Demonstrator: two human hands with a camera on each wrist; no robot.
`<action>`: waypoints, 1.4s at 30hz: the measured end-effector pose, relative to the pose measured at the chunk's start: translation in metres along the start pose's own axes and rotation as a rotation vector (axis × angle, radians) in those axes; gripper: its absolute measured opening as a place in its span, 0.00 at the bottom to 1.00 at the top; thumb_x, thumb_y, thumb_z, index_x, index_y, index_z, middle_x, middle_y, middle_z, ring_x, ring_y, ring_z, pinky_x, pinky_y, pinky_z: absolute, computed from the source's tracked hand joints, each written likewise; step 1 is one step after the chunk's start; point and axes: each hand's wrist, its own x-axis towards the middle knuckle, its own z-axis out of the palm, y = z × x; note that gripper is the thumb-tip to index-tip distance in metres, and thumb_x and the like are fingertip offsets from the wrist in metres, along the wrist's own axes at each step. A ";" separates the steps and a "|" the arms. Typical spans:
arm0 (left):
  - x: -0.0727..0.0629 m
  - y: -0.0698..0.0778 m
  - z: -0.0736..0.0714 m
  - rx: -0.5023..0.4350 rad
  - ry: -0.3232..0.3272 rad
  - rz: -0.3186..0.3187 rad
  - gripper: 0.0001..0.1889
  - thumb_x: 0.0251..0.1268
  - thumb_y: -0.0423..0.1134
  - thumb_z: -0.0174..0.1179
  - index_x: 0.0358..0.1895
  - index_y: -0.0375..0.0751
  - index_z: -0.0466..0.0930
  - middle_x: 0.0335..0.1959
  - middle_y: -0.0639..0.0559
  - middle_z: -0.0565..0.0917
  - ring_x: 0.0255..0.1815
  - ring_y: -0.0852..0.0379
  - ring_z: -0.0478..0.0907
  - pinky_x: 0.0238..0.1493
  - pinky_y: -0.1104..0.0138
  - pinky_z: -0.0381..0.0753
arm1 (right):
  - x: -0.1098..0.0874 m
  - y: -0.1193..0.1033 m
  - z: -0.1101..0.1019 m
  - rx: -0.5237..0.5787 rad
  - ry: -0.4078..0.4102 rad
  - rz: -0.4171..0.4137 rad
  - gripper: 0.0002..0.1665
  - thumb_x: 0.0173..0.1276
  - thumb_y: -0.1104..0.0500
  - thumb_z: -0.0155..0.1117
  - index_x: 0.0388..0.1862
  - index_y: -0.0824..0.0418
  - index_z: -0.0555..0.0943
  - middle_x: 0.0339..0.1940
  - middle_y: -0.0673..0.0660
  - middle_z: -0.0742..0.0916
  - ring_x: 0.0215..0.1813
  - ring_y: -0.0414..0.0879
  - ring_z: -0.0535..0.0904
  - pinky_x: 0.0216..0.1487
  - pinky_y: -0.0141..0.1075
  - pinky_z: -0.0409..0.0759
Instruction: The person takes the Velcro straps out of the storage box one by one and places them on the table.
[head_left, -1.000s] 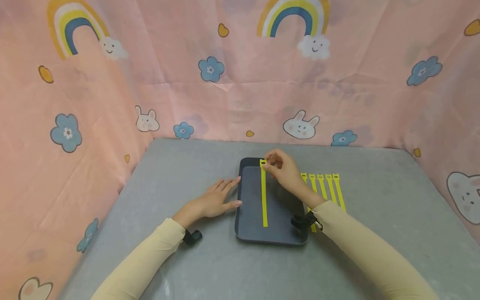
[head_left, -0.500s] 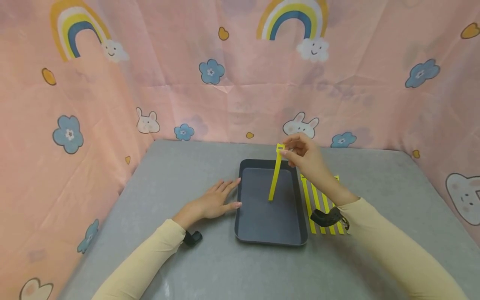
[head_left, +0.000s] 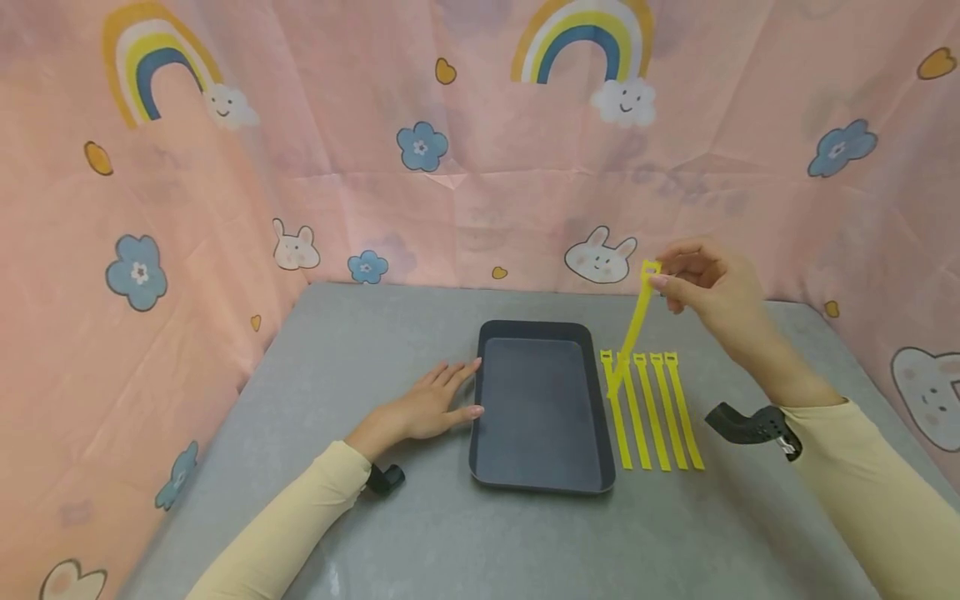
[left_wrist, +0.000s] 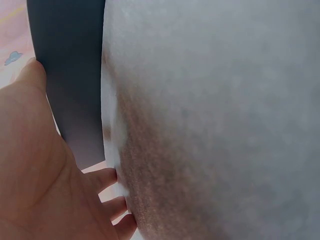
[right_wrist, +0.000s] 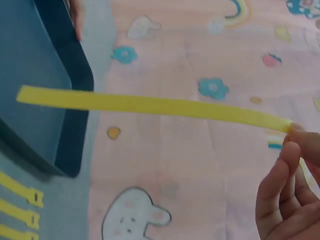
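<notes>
My right hand (head_left: 716, 296) pinches a yellow hook-and-loop cable tie (head_left: 637, 321) by its slotted head, between thumb and fingers. The strap hangs slanting down to the left, its tail overlapping the row of ties in the head view. In the right wrist view the held tie (right_wrist: 165, 106) stretches across almost flat. My left hand (head_left: 420, 404) lies on the table with fingers spread, index fingertip and thumb at the left side of a dark grey rectangular tray (head_left: 540, 417). The tray holds nothing. Right of it, several matching cable ties (head_left: 652, 412) lie side by side, heads away from me.
The grey table (head_left: 360, 333) runs back to a pink curtain (head_left: 465, 200) printed with rainbows, rabbits and flowers, which encloses the back and both sides. Black camera mounts (head_left: 750, 425) sit at both wrists.
My right hand has lifted the cable tie out of the tray and carried it right and up, past the tray's right edge. The left hand and tray have stayed put.
</notes>
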 end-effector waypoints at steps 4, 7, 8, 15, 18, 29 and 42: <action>0.000 -0.001 0.000 -0.003 0.008 0.003 0.43 0.72 0.69 0.41 0.81 0.62 0.32 0.83 0.45 0.47 0.84 0.39 0.38 0.81 0.45 0.44 | -0.009 0.001 -0.027 -0.078 -0.001 0.091 0.14 0.69 0.67 0.64 0.53 0.60 0.79 0.33 0.43 0.85 0.25 0.43 0.76 0.32 0.29 0.76; 0.001 -0.002 0.001 -0.004 0.005 0.007 0.43 0.72 0.69 0.41 0.81 0.62 0.31 0.83 0.45 0.47 0.84 0.39 0.38 0.81 0.45 0.44 | -0.018 0.006 -0.048 -0.211 -0.021 0.185 0.15 0.71 0.63 0.63 0.55 0.57 0.78 0.35 0.39 0.85 0.27 0.43 0.76 0.35 0.30 0.75; 0.001 -0.003 0.002 -0.002 0.003 0.009 0.43 0.72 0.70 0.40 0.81 0.62 0.31 0.83 0.45 0.46 0.84 0.39 0.38 0.81 0.45 0.44 | -0.021 0.009 -0.054 -0.226 -0.032 0.208 0.15 0.71 0.63 0.63 0.55 0.58 0.77 0.35 0.39 0.84 0.27 0.43 0.76 0.35 0.30 0.75; 0.001 -0.002 0.001 -0.009 0.005 0.000 0.43 0.72 0.69 0.41 0.81 0.63 0.32 0.83 0.44 0.47 0.84 0.39 0.38 0.81 0.45 0.44 | -0.042 0.034 -0.096 -0.332 -0.099 0.374 0.12 0.74 0.58 0.60 0.54 0.53 0.75 0.35 0.38 0.83 0.30 0.46 0.75 0.34 0.33 0.73; 0.000 -0.002 0.000 -0.010 0.009 -0.007 0.42 0.72 0.69 0.42 0.81 0.63 0.33 0.83 0.43 0.48 0.84 0.38 0.38 0.81 0.45 0.43 | -0.048 0.046 -0.108 -0.338 -0.124 0.448 0.11 0.74 0.55 0.61 0.53 0.48 0.75 0.34 0.36 0.84 0.29 0.46 0.75 0.34 0.34 0.73; 0.000 -0.002 -0.001 -0.005 0.004 -0.017 0.43 0.72 0.68 0.42 0.81 0.63 0.31 0.83 0.46 0.46 0.84 0.40 0.38 0.81 0.45 0.44 | -0.055 0.092 -0.125 -0.253 -0.239 0.498 0.11 0.75 0.60 0.58 0.53 0.52 0.73 0.39 0.35 0.85 0.34 0.39 0.78 0.37 0.30 0.79; 0.002 -0.003 0.001 -0.001 -0.008 -0.013 0.43 0.72 0.69 0.41 0.80 0.64 0.30 0.83 0.46 0.45 0.84 0.40 0.37 0.81 0.45 0.43 | -0.045 0.146 -0.109 -0.307 -0.178 0.483 0.22 0.74 0.53 0.61 0.59 0.63 0.70 0.38 0.32 0.83 0.38 0.36 0.81 0.40 0.31 0.83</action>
